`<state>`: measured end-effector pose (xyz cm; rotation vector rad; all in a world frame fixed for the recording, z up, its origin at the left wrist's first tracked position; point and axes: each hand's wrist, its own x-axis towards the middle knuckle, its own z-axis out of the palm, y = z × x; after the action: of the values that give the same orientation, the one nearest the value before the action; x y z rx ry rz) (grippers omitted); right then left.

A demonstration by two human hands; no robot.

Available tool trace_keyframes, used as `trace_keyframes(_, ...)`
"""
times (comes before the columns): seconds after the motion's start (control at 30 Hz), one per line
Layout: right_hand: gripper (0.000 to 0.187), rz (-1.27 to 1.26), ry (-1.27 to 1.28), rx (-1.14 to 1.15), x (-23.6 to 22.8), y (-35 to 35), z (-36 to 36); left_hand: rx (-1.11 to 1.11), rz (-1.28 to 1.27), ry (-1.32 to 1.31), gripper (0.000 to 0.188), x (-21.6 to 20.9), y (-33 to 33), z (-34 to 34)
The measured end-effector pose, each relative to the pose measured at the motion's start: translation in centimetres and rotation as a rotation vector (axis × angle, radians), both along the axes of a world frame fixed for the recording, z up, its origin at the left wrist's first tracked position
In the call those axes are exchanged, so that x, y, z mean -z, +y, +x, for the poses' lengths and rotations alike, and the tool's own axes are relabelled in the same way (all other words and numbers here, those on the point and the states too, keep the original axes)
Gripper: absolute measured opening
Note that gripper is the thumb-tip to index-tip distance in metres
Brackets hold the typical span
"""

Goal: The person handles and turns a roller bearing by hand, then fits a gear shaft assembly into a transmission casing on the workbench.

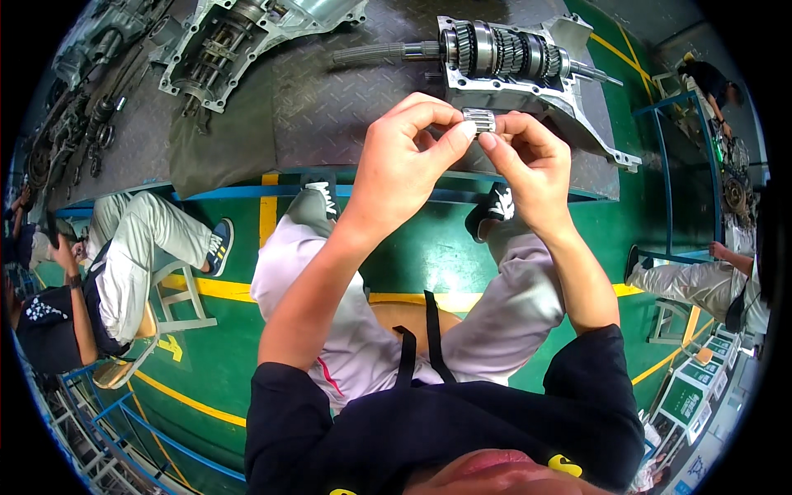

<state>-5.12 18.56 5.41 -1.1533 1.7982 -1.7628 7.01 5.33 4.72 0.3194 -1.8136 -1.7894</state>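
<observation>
My left hand [403, 157] and my right hand [532, 165] meet just in front of the bench edge. Between their thumbs and fingertips they pinch a small needle roller bearing [478, 120], a short metal cylinder with slim rollers side by side. Each hand grips one end of it, and the fingers hide part of its surface. Right behind it lies an open gearbox housing [590, 132]. Gear shafts [503, 51] with several helical gears sit in that housing. A long splined shaft [384, 54] sticks out to the left.
The bench top is patterned metal [309, 115]. Another opened housing [219, 58] lies at the left beside a dark green cloth [221, 153] hanging over the edge. Dark metal parts [95, 124] fill the far left. A person [124, 272] sits at left, another [701, 276] at right.
</observation>
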Motion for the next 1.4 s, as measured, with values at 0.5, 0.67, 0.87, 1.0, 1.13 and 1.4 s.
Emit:
trace_keyframes(0.5, 0.016, 0.021, -0.082, 0.024, 0.2, 0.0, -0.2, -0.004, -0.067, -0.010, 0.013, -0.2, 0.1, 0.0)
trace_keyframes(0.67, 0.017, 0.017, -0.115, 0.021, 0.0, 0.0, -0.2, -0.007, -0.088, -0.025, 0.015, -0.2, 0.1, 0.0)
trace_keyframes(0.87, 0.022, 0.032, -0.256, -0.041, -0.4, 0.1, -0.9, -0.020, -0.059, -0.052, 0.016, -0.2, 0.1, 0.1)
trace_keyframes(1.0, 0.024, 0.012, -0.334, -0.106, -0.5, 0.3, -1.1, -0.035, -0.048, -0.045, 0.016, -0.2, 0.1, 0.0)
trace_keyframes(1.13, 0.023, -0.024, -0.345, -0.140, -0.2, 0.3, -1.2, -0.048, -0.048, -0.032, 0.016, 0.0, 0.0, 0.0)
trace_keyframes(1.4, 0.015, 0.048, -0.286, -0.088, -0.3, 0.3, -0.9, -0.053, -0.040, -0.040, 0.016, -0.1, 0.0, 0.0)
